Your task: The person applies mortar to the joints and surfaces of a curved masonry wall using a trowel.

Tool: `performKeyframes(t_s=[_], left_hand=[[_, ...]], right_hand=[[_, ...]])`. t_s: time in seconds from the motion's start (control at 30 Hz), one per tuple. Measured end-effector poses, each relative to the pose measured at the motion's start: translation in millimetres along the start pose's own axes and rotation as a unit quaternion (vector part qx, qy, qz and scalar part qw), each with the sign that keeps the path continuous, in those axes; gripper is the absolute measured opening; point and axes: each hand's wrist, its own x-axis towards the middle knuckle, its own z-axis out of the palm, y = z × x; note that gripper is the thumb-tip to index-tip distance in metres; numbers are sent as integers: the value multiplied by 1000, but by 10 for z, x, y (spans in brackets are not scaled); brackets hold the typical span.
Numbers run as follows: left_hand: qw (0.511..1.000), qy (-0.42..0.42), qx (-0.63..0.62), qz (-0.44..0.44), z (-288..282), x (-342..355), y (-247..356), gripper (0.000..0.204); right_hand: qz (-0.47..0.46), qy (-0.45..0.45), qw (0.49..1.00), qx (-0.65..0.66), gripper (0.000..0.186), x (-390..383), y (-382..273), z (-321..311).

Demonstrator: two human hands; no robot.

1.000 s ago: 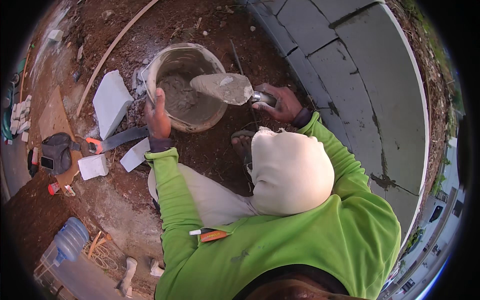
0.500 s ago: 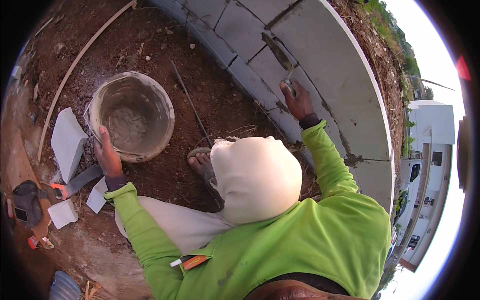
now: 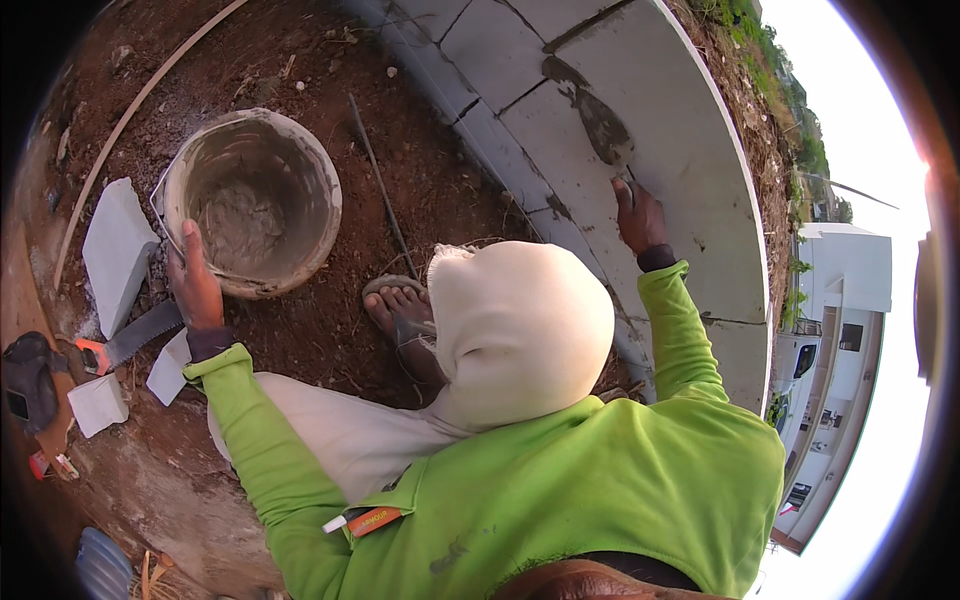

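Now trowel [image 3: 605,130] is at grey block wall [image 3: 680,130], shifted from over bucket [image 3: 295,185]; mortar smear [image 3: 563,72] shows beyond its tip, so mortar reaches wall. Your right hand [image 3: 640,217]: fingers clamped on trowel. Your left hand [image 3: 197,285]: against bucket; cannot tell grip.

Bare reddish ground [image 3: 325,340] carries a mortar-smeared bucket [image 3: 300,165], white block pieces [image 3: 115,250], an orange-handled saw [image 3: 145,335] and, nearer its edge along the wall [image 3: 690,150], a thin rod [image 3: 378,185], apparently metal.
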Motion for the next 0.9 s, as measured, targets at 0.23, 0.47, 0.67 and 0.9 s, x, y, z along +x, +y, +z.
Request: performKeyframes(t_s=[0.23,0.47,0.67,0.9], left_hand=[[998,8,-46,-37,99,-15,265,76],[998,16,-41,-53,48,74,186,75],[998,24,-40,-47,-44,29,71,75],[997,18,-50,-55,58,-5,311,73]], right_hand=[[-40,25,994,102,37,-48,-606,400],[-16,127,989,76,43,441,-895,737],[-1,240,966,99,41,44,-807,830],[-38,145,988,45,48,251,-1096,464]])
